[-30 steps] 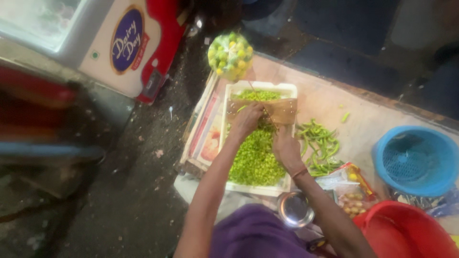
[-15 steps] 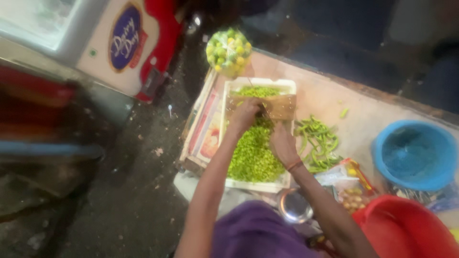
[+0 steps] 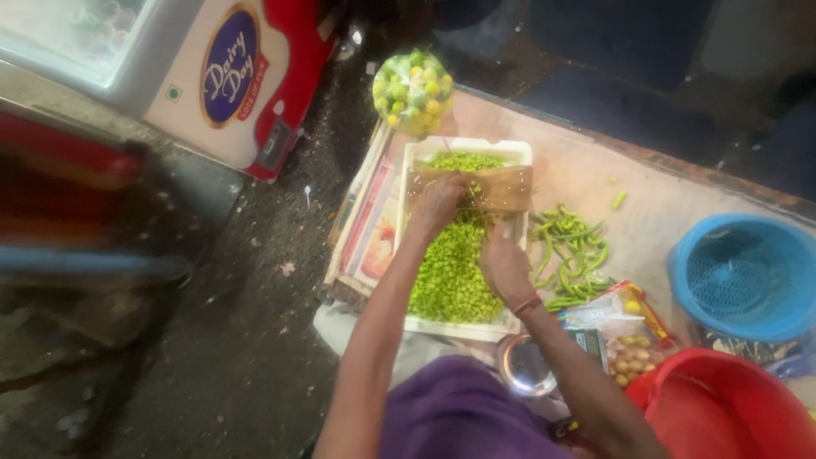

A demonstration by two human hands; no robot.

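Note:
A white rectangular tray [image 3: 414, 174] holds a heap of chopped green pieces [image 3: 450, 272]. Across its far half lies a small wooden board [image 3: 508, 187]. My left hand [image 3: 438, 204] rests on the board with fingers curled, pressing something down; what it holds is hidden. My right hand [image 3: 503, 265] hovers just over the heap, fingers closed around what looks like a knife handle, the blade blurred. A pile of whole green chillies [image 3: 574, 251] lies on the mat to the right of the tray.
A net bag of limes [image 3: 413, 89] sits beyond the tray. A blue basket [image 3: 744, 276] and red tub [image 3: 722, 408] stand at right, with a steel bowl [image 3: 523, 365] and packets [image 3: 629, 340] near me. A freezer cabinet [image 3: 212, 76] stands at left.
My right hand has drawn back slightly from the board towards me. The left hand stays on the board. The camera has shifted a little.

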